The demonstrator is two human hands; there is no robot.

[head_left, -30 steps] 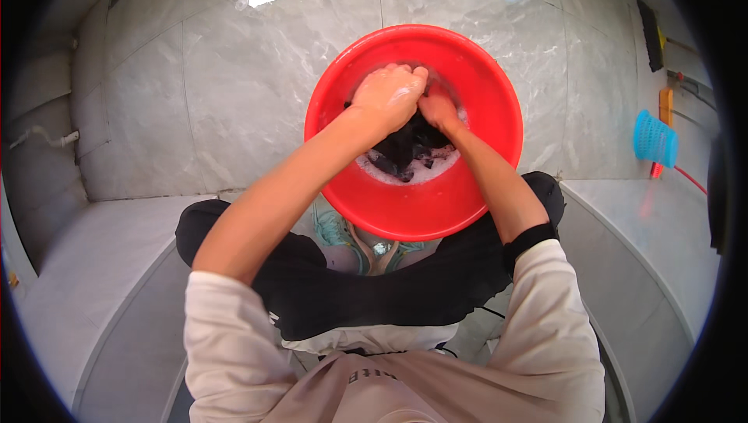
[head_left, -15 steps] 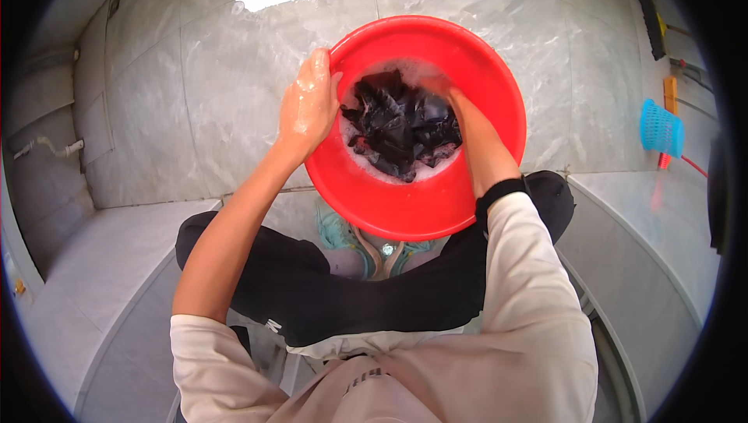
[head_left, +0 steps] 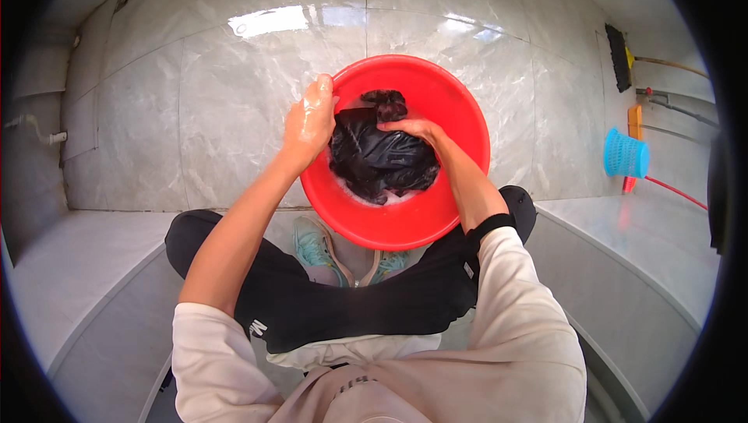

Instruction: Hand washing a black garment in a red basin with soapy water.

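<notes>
A red plastic basin (head_left: 460,88) stands tilted in front of my legs, with foamy water inside. My left hand (head_left: 310,118), wet and sudsy, grips the basin's left rim. In the basin lies a soaked, shiny black cloth (head_left: 378,154), bunched up; its exact kind cannot be made out. My right hand (head_left: 417,130) reaches in from the right and is closed on the upper part of that cloth. Its thumb shows on top, while the other fingers are mostly hidden in the folds.
Grey marbled tiles (head_left: 234,103) cover the floor. My blue-green shoes (head_left: 318,248) are just below the basin. To the right are a light-blue perforated basket (head_left: 626,153), a black-bristled broom (head_left: 619,57) and a red handle (head_left: 674,192). Pale raised ledges (head_left: 117,252) flank me on both sides.
My right hand has come up out of the suds and now grasps the cloth, which is gathered higher. The basin appears lower and slightly left as the view shifts; my left hand stays on its rim.
</notes>
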